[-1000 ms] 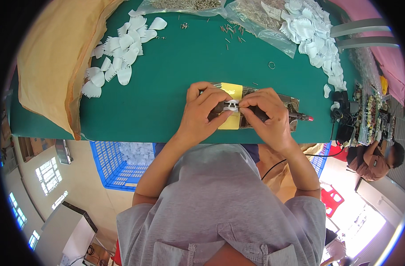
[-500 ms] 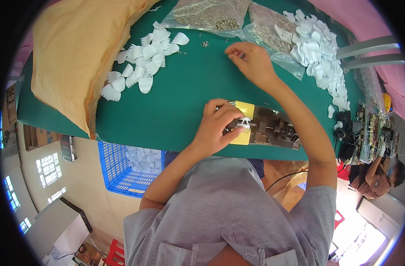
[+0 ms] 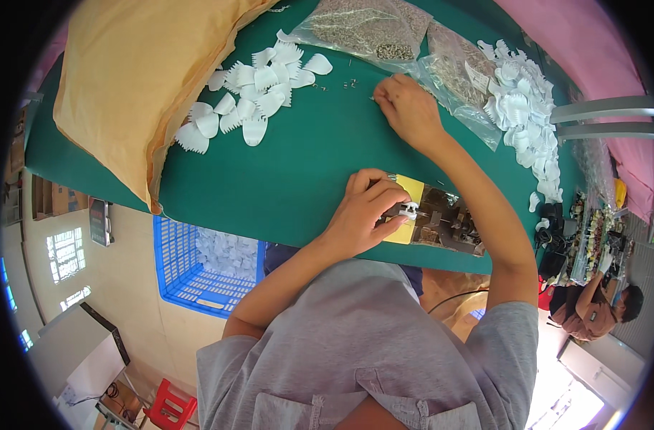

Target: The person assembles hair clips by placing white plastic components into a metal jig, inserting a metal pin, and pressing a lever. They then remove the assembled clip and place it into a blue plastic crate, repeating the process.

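Note:
My left hand [image 3: 366, 215] is closed around a small white plastic piece [image 3: 410, 210], its thumb and fingers pinching it at the left end of a metal fixture [image 3: 445, 218]. A yellow plate [image 3: 407, 188] lies beneath that end of the fixture. Farther up the green table, my right hand [image 3: 411, 111] has its fingertips drawn together over the surface. Whatever they may hold is too small to make out. Just left of those fingertips are several tiny metal parts [image 3: 350, 84].
White toothed plastic pieces [image 3: 254, 132] lie scattered at left beside a large tan sack [image 3: 140, 86]. Clear bags [image 3: 355, 29] of small metal parts sit at the back. Another white pile [image 3: 520, 115] is at right. Below the table edge stands a blue crate [image 3: 191, 287]; a person [image 3: 595, 308] is far right.
The whole view has shifted slightly. My right hand's fingers have drawn together, and the tiny metal parts beside it look more spread out. My left hand still grips the white piece at the fixture.

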A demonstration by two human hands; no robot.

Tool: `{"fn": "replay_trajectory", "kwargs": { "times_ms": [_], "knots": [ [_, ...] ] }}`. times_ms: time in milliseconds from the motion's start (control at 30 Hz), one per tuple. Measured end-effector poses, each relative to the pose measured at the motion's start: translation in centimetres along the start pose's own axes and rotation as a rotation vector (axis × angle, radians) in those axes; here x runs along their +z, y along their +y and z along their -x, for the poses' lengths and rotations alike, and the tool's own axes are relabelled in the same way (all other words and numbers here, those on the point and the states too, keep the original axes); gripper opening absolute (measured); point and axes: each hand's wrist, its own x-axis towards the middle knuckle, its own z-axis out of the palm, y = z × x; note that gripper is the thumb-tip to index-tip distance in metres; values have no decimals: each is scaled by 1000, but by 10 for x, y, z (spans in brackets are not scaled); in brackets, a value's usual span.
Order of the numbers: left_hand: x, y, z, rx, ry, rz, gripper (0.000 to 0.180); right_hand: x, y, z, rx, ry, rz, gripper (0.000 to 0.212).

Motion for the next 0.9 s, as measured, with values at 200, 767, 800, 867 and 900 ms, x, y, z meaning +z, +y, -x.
{"fn": "replay_trajectory", "kwargs": {
  "times_ms": [200,767,800,867,900],
  "knots": [
    [-2,2,-3,-8,-3,-3,34,-31,-10,60,183,-77,-203,10],
    [2,2,-3,-18,-19,4,33,-34,11,60,-203,-102,-110,14],
    [2,2,-3,-14,-14,2,33,-37,10,61,-218,-112,-76,12],
    [0,1,-2,-22,-8,1,33,-48,0,65,-232,-131,-50,11],
    [-1,0,-2,-14,-8,-9,33,-59,-10,74,-40,-155,-300,11]
  ]
}}
